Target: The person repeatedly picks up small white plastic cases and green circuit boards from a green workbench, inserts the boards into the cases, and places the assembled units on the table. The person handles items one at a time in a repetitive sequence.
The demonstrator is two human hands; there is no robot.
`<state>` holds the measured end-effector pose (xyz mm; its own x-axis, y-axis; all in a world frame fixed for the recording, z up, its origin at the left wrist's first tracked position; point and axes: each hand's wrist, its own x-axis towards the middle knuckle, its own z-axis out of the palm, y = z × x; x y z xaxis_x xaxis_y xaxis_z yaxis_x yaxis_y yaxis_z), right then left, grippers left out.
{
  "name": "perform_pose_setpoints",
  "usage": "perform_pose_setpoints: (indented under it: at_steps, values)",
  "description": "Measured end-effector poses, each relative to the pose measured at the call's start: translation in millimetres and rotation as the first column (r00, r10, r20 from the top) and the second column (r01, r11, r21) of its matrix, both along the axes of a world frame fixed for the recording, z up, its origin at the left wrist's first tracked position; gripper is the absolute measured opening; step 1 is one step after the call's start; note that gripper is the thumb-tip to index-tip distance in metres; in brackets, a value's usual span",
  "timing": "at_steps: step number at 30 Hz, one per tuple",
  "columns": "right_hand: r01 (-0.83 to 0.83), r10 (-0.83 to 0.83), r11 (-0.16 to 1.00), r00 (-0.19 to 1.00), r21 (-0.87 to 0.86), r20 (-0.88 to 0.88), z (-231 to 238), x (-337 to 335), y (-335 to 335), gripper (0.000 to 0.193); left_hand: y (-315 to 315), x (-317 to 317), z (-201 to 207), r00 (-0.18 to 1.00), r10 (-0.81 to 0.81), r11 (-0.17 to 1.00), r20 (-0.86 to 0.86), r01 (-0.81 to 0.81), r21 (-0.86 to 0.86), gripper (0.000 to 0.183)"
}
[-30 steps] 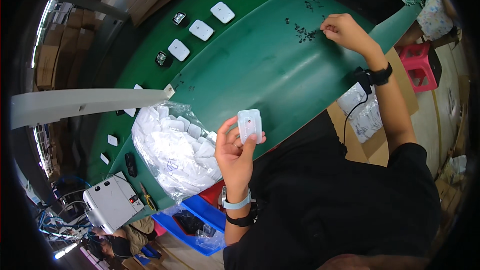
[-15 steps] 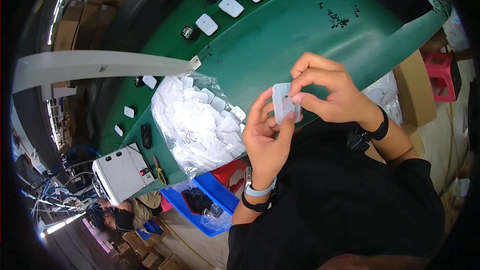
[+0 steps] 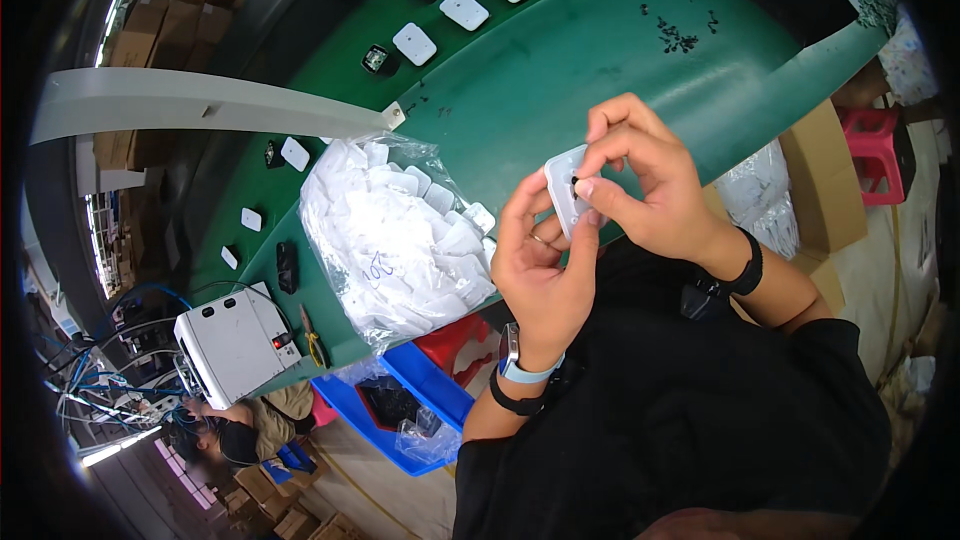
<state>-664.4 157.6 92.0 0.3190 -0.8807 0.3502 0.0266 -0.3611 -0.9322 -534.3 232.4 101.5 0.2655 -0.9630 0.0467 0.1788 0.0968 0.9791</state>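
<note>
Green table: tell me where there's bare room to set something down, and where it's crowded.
The green table is mostly bare between the bag of white pieces and the black-parts cluster, and between that cluster and the cardboard box. Crowded: left end, where bag, pliers and white machine box sit close.

The single wide fisheye view, worn on the head, looks steeply down past the wearer's black shirt (image 3: 690,390) onto the green table (image 3: 520,100). The left hand (image 3: 547,285) and right hand (image 3: 655,185) lie right of centre, at close range; toward the dark, bending rim, detail appears unreliable.
</note>
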Motion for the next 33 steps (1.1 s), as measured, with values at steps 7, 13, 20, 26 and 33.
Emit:
perform_pose_setpoints:
  at_steps: [7, 13, 20, 26, 33]
  values:
    - [-0.297, 0.130, 0.828, 0.927, 0.476, 0.351, 4, 1, 1, 0.026, 2, 1, 5, 0.999, 0.019, 0.997, -0.050, -0.015, 0.078, 0.040]
    - [-0.263, 0.080, 0.850, 0.921, 0.457, 0.382, 2, 11, 5, 0.027, -1, 5, -7, 0.979, 0.080, 0.985, -0.188, -0.049, 0.167, 0.026]
    - [-0.356, 0.191, 0.836, 0.903, 0.418, 0.385, -18, 20, 1, 0.044, -7, 18, -17, 0.914, 0.066, 0.962, -0.400, 0.047, 0.267, 0.022]
    - [-0.577, 0.338, 0.690, 0.791, 0.438, 0.509, -37, 32, -15, 0.067, -12, 50, -15, 0.834, -0.040, 0.927, -0.550, 0.237, 0.291, 0.027]
    - [-0.523, 0.125, 0.690, 0.767, 0.500, 0.629, -42, 27, -41, 0.079, -64, 226, 22, 0.852, 0.172, 0.945, 0.494, -0.284, 0.161, 0.010]
